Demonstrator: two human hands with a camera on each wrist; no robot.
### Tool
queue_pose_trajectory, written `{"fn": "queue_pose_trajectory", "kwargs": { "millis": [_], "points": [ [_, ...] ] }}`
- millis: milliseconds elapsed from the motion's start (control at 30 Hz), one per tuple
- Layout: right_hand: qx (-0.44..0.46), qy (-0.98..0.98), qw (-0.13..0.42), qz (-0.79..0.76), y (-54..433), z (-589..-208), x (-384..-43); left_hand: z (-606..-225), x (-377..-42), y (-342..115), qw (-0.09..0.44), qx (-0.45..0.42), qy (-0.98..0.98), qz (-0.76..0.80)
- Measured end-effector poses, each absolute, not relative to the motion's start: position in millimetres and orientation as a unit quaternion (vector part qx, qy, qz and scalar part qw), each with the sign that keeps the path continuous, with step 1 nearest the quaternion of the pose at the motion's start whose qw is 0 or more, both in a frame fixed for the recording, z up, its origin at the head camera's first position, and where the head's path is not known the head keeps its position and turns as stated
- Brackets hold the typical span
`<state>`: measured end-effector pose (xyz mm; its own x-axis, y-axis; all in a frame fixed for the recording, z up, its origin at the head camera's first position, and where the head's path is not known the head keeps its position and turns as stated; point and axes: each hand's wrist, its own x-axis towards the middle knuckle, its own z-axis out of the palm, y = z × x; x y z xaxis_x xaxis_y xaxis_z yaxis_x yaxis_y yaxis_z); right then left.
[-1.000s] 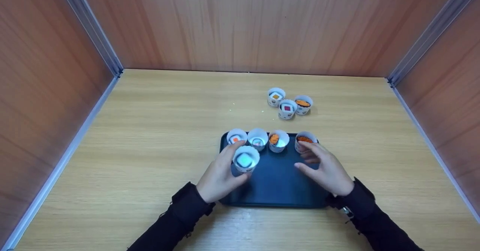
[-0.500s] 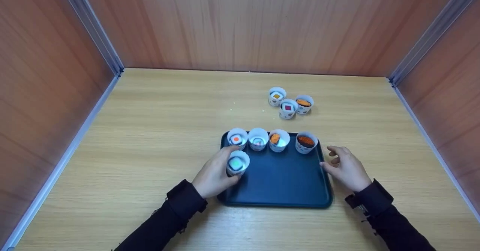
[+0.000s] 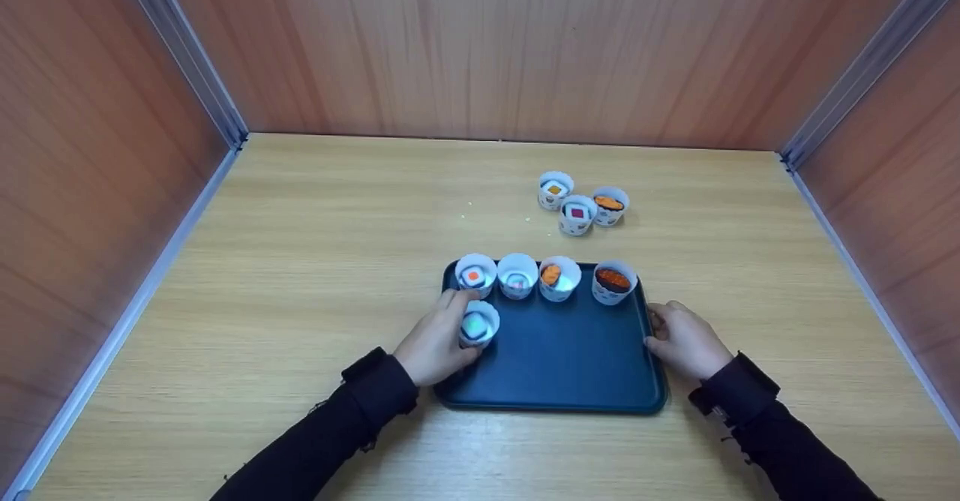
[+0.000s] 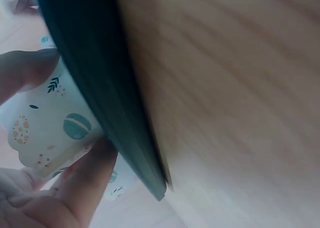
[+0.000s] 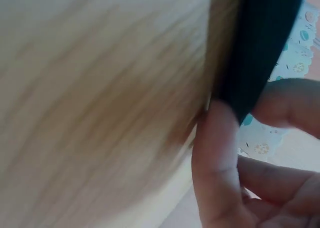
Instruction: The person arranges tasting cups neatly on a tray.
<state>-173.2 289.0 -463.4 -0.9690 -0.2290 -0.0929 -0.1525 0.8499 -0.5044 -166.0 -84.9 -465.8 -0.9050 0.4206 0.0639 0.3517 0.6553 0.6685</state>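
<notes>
My left hand point(image 3: 433, 345) grips a patterned paper cup point(image 3: 487, 333) with something pale green inside, at the left side of a dark tray point(image 3: 570, 362). Thumb and finger lie along the cup's leaf-printed wall point(image 4: 55, 123) in the left wrist view. On the other side, my right hand point(image 3: 686, 340) pinches the tray's right edge; in the right wrist view the tray rim point(image 5: 267, 37) runs down between thumb and finger. Along the tray's far side stand a cup with a red-orange square point(image 3: 486, 285), a pale-filled cup point(image 3: 517, 291), a cup with an orange piece point(image 3: 561, 291) and a cup with a dark orange-topped piece point(image 3: 611, 295).
Behind the tray on the wooden table point(image 3: 337, 223) stand three more cups close together: one with a yellow-topped piece point(image 3: 552, 199), one with a dark red square point(image 3: 576, 223), one with an orange piece point(image 3: 611, 212). Wooden panels point(image 3: 480, 51) enclose the back and sides.
My left hand has carried the green-filled cup left and down behind the first cup's near side. My right hand has left the far-right cup, moving right to the tray's edge and taking hold there.
</notes>
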Motion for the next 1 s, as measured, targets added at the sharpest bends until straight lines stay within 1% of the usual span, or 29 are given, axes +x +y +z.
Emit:
{"fn": "queue_pose_trajectory", "kwargs": {
  "millis": [133,333,467,667,867,1000],
  "points": [
    [-0.098,0.957,0.087,-0.260,288,-463,-174,-466,-167,-83,0.055,0.213,0.915,0.339],
    [-0.100,0.953,0.096,-0.270,288,-463,-174,-466,-168,-80,0.040,0.215,0.924,0.314],
    [-0.103,0.949,0.106,-0.277,288,-463,-175,-466,-168,-79,0.046,0.213,0.925,0.311],
    [-0.101,0.949,0.107,-0.279,288,-463,-175,-466,-167,-78,0.047,0.210,0.926,0.309],
    [-0.099,0.949,0.108,-0.278,289,-463,-175,-461,-165,-81,0.019,0.202,0.923,0.327],
    [-0.098,0.948,0.111,-0.283,289,-463,-175,-452,-167,-90,-0.002,0.157,0.916,0.369]
  ]
}}
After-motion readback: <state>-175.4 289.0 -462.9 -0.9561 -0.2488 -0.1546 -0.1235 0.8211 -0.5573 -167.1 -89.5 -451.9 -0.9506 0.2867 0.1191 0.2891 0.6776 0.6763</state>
